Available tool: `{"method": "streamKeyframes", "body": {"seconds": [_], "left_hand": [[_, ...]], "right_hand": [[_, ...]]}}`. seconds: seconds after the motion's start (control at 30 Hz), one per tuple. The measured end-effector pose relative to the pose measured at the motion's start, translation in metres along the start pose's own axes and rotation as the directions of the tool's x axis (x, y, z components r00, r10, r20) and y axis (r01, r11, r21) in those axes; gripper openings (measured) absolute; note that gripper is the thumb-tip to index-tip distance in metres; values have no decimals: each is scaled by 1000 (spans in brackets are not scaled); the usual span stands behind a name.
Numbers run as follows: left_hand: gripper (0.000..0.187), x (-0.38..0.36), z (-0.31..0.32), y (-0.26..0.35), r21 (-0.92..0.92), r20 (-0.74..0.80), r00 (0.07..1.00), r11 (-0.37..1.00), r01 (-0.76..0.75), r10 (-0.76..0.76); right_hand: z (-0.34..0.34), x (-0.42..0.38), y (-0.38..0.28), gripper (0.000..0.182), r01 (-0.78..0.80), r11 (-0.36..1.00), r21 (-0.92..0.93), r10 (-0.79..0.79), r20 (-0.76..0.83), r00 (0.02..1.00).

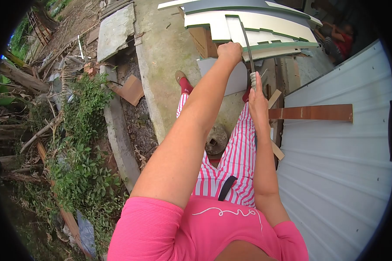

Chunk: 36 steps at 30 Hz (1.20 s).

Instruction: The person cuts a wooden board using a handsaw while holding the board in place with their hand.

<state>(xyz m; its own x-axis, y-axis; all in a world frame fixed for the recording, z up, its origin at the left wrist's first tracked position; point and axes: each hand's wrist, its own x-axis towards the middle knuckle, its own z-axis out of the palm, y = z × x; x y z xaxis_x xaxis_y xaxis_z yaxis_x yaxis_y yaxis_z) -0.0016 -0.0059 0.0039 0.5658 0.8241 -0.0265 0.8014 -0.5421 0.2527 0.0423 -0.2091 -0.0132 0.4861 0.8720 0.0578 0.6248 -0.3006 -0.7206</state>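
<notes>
I see the left hand [229, 53] clenched at the near edge of the white boards [209, 21], its hold unclear to me; rightward, the long blade [247, 43] points forward over them from the right hand [258, 99] grasping its handle [253, 81].

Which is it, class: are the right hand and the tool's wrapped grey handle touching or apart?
Touching. The head view shows the right hand with its thumb lying along the wrapped grey handle.
</notes>
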Motion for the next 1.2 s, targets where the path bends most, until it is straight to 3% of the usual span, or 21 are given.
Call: {"method": "streamKeyframes", "body": {"seconds": [0.1, 0.13, 0.2, 0.3, 0.4, 0.63, 0.77, 0.93, 1.03, 1.1, 1.13, 1.2], "left_hand": [[26, 3, 3, -1, -3, 7, 1000, 1000, 8, -8], [26, 3, 4, -1, -6, 10, 1000, 1000, 9, -9], [25, 3, 4, -1, 4, -2, 1000, 1000, 15, -15], [25, 2, 3, 0, 1, -8, 999, 1000, 31, -31], [26, 2, -1, -3, 6, 41, 999, 1000, -28, 28], [28, 1, 1, -3, 15, -8, 1000, 1000, -15, 15], [29, 1, -3, 0, -3, 38, 999, 1000, 8, -8], [29, -1, -4, 1, -7, 43, 999, 1000, 13, -13], [28, 2, -2, 0, -18, 55, 998, 1000, 4, -3], [27, 2, -1, 0, -6, 34, 999, 1000, 9, -9], [27, 1, -1, 0, -6, 36, 999, 1000, 9, -8], [26, 1, -1, 0, -7, 14, 1000, 1000, 8, -8]], "right_hand": [[-9, -34, -2, 60, -136, 991, 2, 135, 88, 987], [-6, -44, 5, 60, -138, 990, -1, 138, 91, 986], [1, -59, 21, 60, 7, 1000, 24, -6, -27, 1000], [-8, -63, 10, 59, -95, 995, 19, 94, 57, 994], [-5, -49, 13, 58, -41, 999, -12, 41, 0, 999], [-6, 32, -13, 58, 5, 999, -53, -3, 45, 999], [-4, 40, -21, 57, 7, 997, -71, -5, 30, 1000], [-2, 6, -8, 58, -16, 1000, -23, 17, 13, 1000], [-1, -32, 9, 59, -105, 993, -51, 108, 66, 992], [7, -55, 30, 60, 31, 999, -33, -33, -49, 998], [5, -61, 28, 60, 30, 999, -32, -31, -49, 998], [-1, -68, 23, 61, -115, 993, -12, 115, 47, 992]]}}
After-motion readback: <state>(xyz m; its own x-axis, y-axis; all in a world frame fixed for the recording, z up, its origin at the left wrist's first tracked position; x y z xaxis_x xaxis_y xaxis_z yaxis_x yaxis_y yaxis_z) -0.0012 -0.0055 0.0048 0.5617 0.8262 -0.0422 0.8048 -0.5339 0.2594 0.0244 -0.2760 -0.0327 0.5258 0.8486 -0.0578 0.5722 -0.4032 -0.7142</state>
